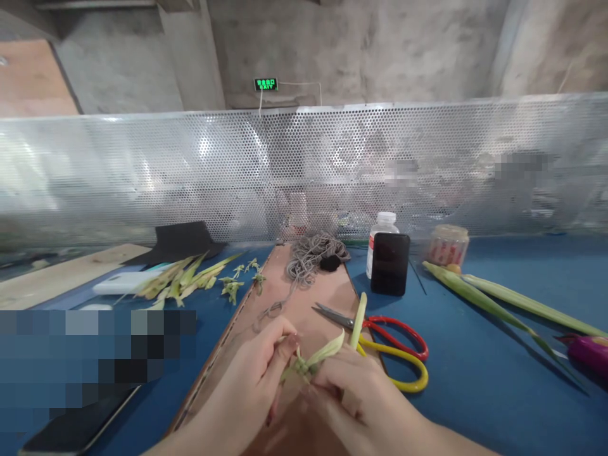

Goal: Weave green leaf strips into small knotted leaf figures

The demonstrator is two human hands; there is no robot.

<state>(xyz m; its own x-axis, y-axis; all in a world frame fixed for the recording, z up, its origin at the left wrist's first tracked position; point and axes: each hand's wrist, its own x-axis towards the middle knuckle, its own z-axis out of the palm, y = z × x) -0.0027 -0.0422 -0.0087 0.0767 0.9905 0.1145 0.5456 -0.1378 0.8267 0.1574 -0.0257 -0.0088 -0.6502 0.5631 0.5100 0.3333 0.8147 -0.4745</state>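
Observation:
Low in the middle of the view, a small knotted piece of pale green leaf strip [303, 365] is held between both hands. My left hand [261, 364] pinches it from the left, thumb against the bent forefinger. From the right, my right hand [354, 389] closes its fingers on the same piece, and part of the grip is hidden. One broad leaf end [330, 348] sticks up to the right of the knot. Behind my right hand, another pale strip [358, 320] stands up across scissors [403, 328] with one red and one yellow handle.
A brown board [304, 310] runs away from me, bearing grey yarn [316, 253]. Several knotted leaf pieces [232, 288] and leaf strips [183, 282] lie left. On the right are a dark phone-like slab [390, 265], a white-capped bottle [386, 220], a jar [449, 246] and long leaves [484, 301].

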